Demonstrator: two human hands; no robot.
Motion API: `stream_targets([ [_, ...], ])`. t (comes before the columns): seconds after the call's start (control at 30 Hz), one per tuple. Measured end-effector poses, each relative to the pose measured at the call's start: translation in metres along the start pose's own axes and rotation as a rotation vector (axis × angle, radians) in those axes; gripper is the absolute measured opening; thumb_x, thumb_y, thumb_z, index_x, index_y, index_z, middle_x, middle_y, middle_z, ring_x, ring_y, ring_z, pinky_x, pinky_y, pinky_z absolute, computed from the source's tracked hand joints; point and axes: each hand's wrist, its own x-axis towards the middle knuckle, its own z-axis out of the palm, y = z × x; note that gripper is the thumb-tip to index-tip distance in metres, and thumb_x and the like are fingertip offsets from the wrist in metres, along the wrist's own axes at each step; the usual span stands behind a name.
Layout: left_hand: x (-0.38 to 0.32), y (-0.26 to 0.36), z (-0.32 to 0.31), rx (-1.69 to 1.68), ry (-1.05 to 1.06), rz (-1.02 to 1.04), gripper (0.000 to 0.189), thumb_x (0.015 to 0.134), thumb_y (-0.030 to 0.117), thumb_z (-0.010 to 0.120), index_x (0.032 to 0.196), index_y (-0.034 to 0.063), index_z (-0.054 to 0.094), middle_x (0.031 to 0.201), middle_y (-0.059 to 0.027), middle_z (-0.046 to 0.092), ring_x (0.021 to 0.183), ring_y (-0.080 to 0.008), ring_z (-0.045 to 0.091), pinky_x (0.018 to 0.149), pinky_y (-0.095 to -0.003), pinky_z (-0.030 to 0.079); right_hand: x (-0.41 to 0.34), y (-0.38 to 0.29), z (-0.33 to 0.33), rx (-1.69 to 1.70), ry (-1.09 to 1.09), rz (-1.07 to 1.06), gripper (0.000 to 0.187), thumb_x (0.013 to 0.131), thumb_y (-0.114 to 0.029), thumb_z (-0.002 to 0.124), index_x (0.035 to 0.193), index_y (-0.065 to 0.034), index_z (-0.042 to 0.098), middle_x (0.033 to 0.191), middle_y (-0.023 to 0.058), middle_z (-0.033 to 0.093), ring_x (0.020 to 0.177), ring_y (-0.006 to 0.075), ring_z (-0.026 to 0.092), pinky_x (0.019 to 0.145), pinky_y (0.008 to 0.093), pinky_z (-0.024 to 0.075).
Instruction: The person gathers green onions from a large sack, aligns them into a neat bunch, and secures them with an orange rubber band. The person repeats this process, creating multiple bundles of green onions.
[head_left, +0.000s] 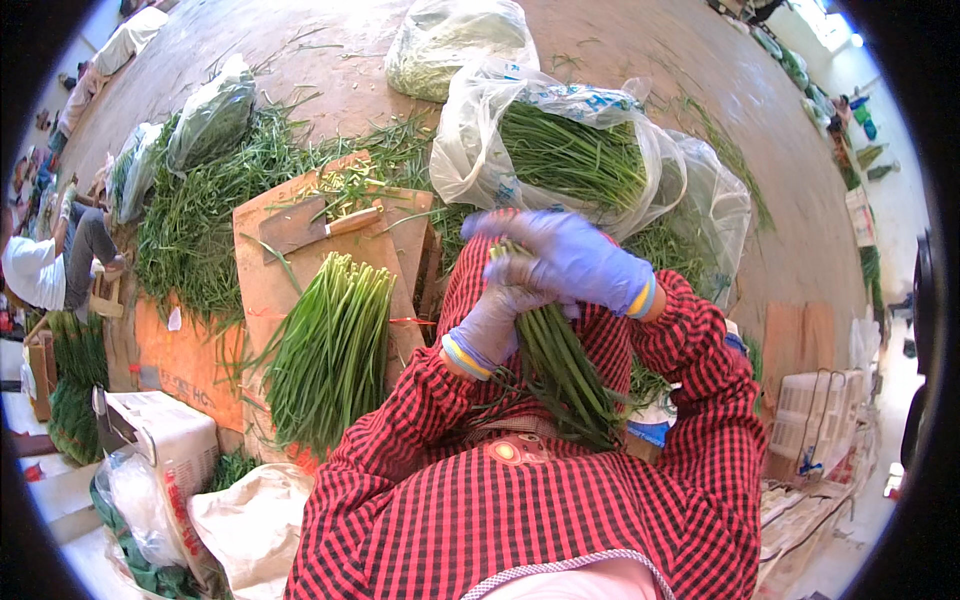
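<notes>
My left hand (491, 319), in a bluish glove with a yellow-edged cuff, is closed around a bunch of long green chives (562, 360). Their leaves hang down over my lap, against my red-and-black checked smock. Across the top of the bunch lies my right hand (581, 259), gloved the same way; its fingers are blurred, and their grip is unclear. To the left, a thick bundle of chives (330, 352) rests on a cardboard-like board (259, 199), with its pale ends away from me. Beyond it lies a cleaver (300, 226) with a wooden handle, beside short trimmed ends (349, 182).
An open clear plastic bag (469, 150) holds more chives (570, 150) ahead. A filled bag (461, 45) stands behind it. Loose leaves (195, 232) are heaped at left, near a seated person (45, 262). White crates stand at left (169, 435) and right (814, 409).
</notes>
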Motion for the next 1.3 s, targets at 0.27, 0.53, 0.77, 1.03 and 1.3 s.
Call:
stream_targets([
  [0.27, 0.009, -0.007, -0.004, 0.06, 0.164, 0.276, 0.04, 0.084, 0.009, 0.076, 0.121, 0.0097, 0.061, 0.099, -0.0013, 0.069, 0.092, -0.0167, 0.068, 0.084, -0.0313, 0.056, -0.028, 0.007, 0.01, -0.357, 0.145, -0.192, 0.027, 0.071, -0.017, 0.076, 0.095, -0.0066, 0.07, 0.083, 0.0101, 0.066, 0.078, 0.0303, 0.066, 0.066, 0.0402, 0.0534],
  [0.53, -0.003, -0.005, -0.002, 0.101, 0.033, 0.175, 0.033, 0.087, 0.008, 0.071, 0.119, 0.0034, 0.062, 0.092, -0.0053, 0.068, 0.082, -0.0191, 0.068, 0.076, -0.0343, 0.057, -0.006, 0.014, -0.003, -1.027, 0.561, 0.089, 0.016, 0.086, -0.025, 0.065, 0.082, -0.0108, 0.06, 0.073, 0.0081, 0.058, 0.069, 0.0258, 0.061, 0.059, 0.0397, 0.0481],
  [0.77, -0.002, -0.004, 0.009, 0.155, 0.039, 0.193, 0.029, 0.088, 0.013, 0.072, 0.114, 0.0012, 0.063, 0.085, -0.0071, 0.067, 0.077, -0.0195, 0.067, 0.072, -0.0339, 0.056, -0.028, 0.026, 0.005, 0.275, 0.187, 0.281, 0.022, 0.094, -0.02, 0.068, 0.105, -0.0024, 0.074, 0.098, 0.0162, 0.073, 0.089, 0.0256, 0.071, 0.079, 0.0342, 0.0539],
  [1.03, -0.01, 0.003, 0.008, 0.172, -0.083, 0.125, 0.023, 0.085, 0.017, 0.073, 0.101, 0.0022, 0.064, 0.073, -0.0068, 0.063, 0.064, -0.0187, 0.061, 0.064, -0.033, 0.051, -0.016, 0.034, 0.018, -0.051, 0.459, 0.331, 0.012, 0.092, -0.014, 0.07, 0.094, -0.0019, 0.071, 0.088, 0.0123, 0.073, 0.083, 0.0222, 0.071, 0.077, 0.035, 0.0548],
  [1.3, -0.007, 0.001, 0.005, 0.118, 0.11, 0.174, 0.025, 0.085, 0.016, 0.071, 0.106, 0.0036, 0.064, 0.082, -0.0048, 0.064, 0.067, -0.016, 0.06, 0.065, -0.032, 0.051, -0.051, 0.004, -0.019, -0.346, 0.134, 0.456, 0.031, 0.088, -0.035, 0.071, 0.091, -0.0045, 0.068, 0.084, 0.0167, 0.07, 0.086, 0.0344, 0.07, 0.076, 0.0418, 0.0544],
])
